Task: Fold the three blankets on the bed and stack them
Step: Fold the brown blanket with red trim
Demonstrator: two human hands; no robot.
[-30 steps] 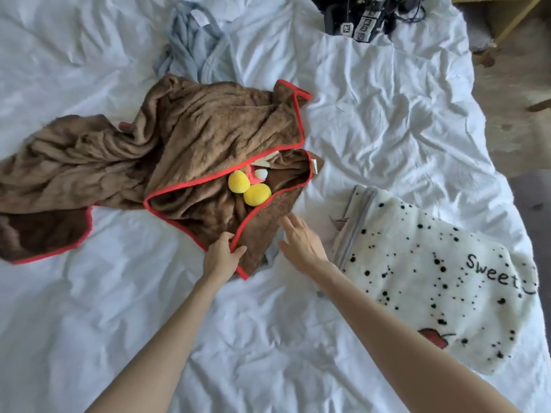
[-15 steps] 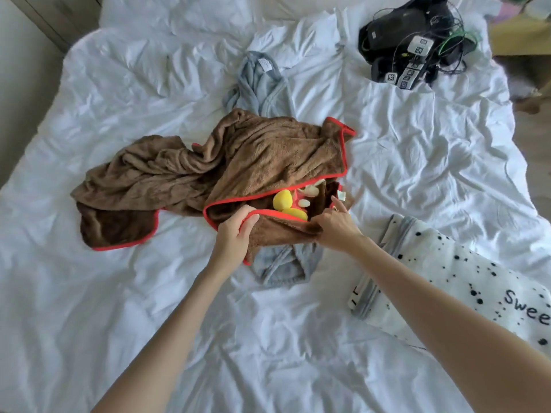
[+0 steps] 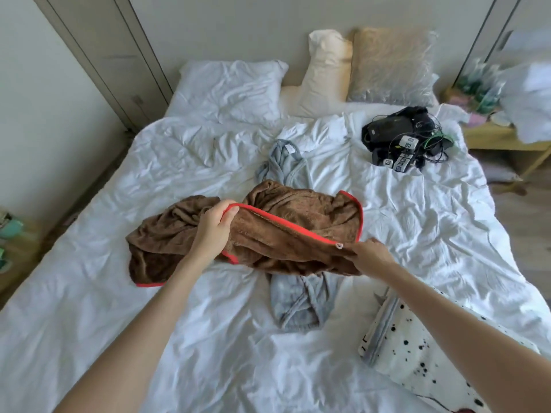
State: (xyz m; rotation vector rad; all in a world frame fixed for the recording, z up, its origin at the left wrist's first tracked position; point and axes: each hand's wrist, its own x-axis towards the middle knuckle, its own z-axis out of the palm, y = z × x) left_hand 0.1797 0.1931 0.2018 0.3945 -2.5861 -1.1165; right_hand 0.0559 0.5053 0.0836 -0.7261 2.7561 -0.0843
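A brown fleece blanket with red trim [image 3: 298, 216] is bunched in the middle of the bed [image 3: 149, 323], its near edge raised off the sheet. My left hand [image 3: 213, 231] grips the red-trimmed edge at a corner. My right hand [image 3: 371, 257] pinches the same edge further right, near a small loop. A grey blanket [image 3: 301, 299] lies crumpled under the brown one and shows both behind it and in front. A folded white blanket with black spots [image 3: 417, 347] lies at the lower right, partly behind my right forearm.
Black electronic gear with cables [image 3: 402, 138] sits on the bed's far right. Three pillows [image 3: 229, 87] lean at the headboard. A wooden side table [image 3: 501, 135] stands right of the bed, and a wall and closet door run along the left.
Both hands have taken hold of the brown blanket's red edge, lifted it and spread apart. The yellow toy in the folds is no longer visible. The view has tilted up.
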